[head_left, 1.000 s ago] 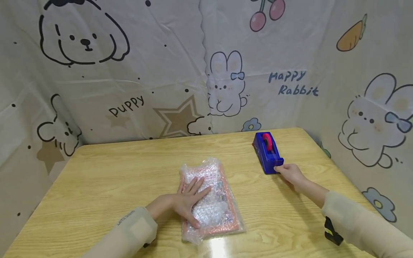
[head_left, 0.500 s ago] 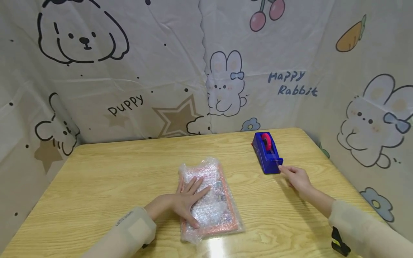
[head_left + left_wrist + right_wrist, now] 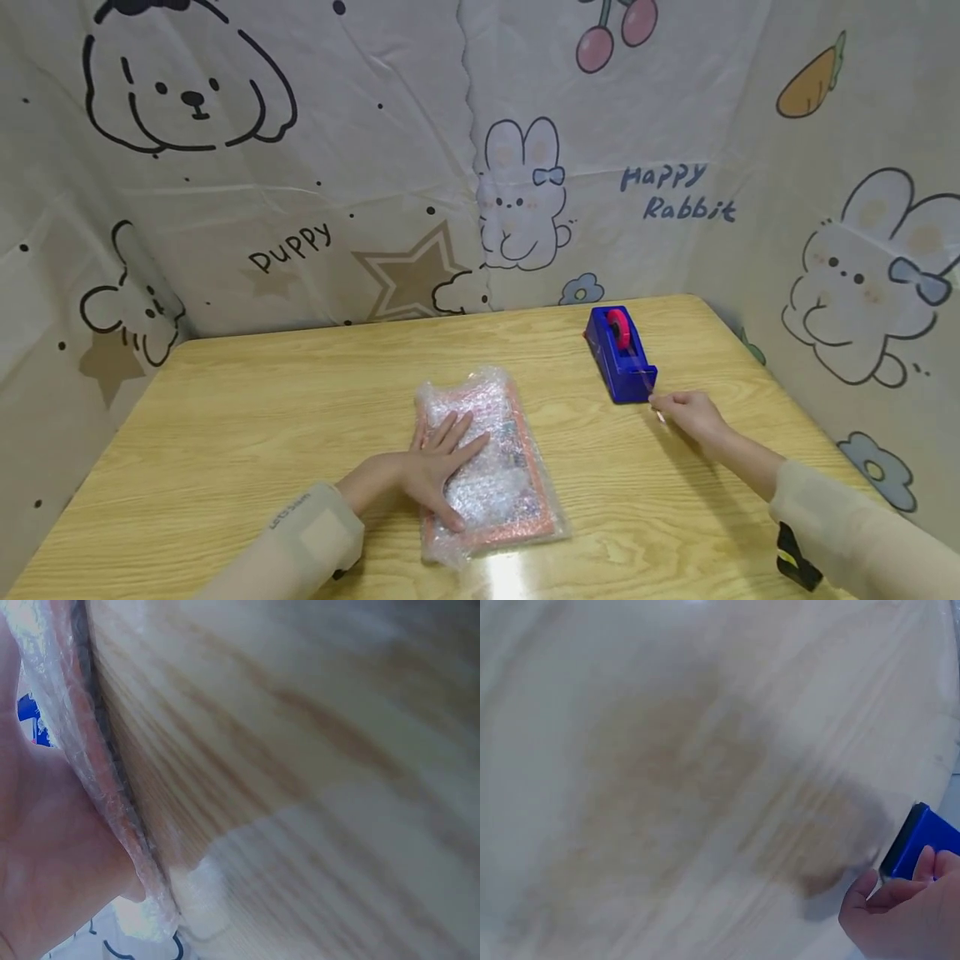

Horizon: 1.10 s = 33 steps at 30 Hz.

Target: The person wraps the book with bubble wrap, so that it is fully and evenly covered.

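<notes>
My left hand [image 3: 442, 471] rests with spread fingers on a flat item wrapped in bubble wrap [image 3: 498, 496], which has an orange border. In the left wrist view the palm [image 3: 60, 840] lies along the wrapped item's edge [image 3: 112, 772]. My right hand [image 3: 693, 415] pinches the end of the clear tape [image 3: 660, 414] just in front of a blue tape dispenser [image 3: 618, 379] with a pink-red tape core [image 3: 619, 328]. The right wrist view catches the thumb and fingers [image 3: 907, 900] curled together beside the blue dispenser [image 3: 922, 840]; the tape is hard to make out there.
A light wooden table [image 3: 300, 400] carries both items, the dispenser at its back right. Patterned cloth [image 3: 337, 167] with cartoon animals hangs behind the table and along both sides.
My right hand has drawn back slightly from the dispenser, toward me and to the right, pulling out a short length of tape. My left hand has stayed on the wrapped item.
</notes>
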Available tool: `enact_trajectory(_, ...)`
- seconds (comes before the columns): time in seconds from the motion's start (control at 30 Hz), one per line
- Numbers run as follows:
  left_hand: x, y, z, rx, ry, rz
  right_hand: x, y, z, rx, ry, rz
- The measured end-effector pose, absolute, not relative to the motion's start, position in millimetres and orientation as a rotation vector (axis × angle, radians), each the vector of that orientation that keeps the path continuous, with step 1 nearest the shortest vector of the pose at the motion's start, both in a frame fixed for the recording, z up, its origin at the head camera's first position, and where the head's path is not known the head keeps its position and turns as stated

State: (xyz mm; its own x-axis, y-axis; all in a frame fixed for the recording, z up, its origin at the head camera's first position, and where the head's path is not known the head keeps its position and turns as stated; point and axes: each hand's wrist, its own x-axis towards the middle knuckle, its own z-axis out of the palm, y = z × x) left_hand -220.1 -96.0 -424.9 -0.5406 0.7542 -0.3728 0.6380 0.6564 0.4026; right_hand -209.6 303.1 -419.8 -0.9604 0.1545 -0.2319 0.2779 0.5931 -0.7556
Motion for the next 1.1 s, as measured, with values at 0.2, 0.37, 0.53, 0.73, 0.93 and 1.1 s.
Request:
enact_trajectory(0.2,-220,-98,-424,1.059,2.357,0.294,-206,317,-416,0.238,2.541,-1.238)
enact_trajectory(0.37,-221,-99,-423,1.068,2.373,0.273,-205,324,-409,0.193,2.591,-1.113)
enact_trajectory(0.53,-221,-99,-425,1.078,2.372,0.261,-212,319,-407,0.155,2.937,-1.164)
enact_trajectory(0.73,-221,-98,-427,1.07,2.36,0.288,-221,304,-410,0.148,3.072,-1.274)
enact_trajectory(0.93,-220,-96,-427,1.066,2.356,0.287,-227,293,-418,0.299,2.998,-1.332)
enact_trajectory(1.1,-221,-95,-429,1.072,2.358,0.286,-228,290,-419,0.404,2.916,-1.45)
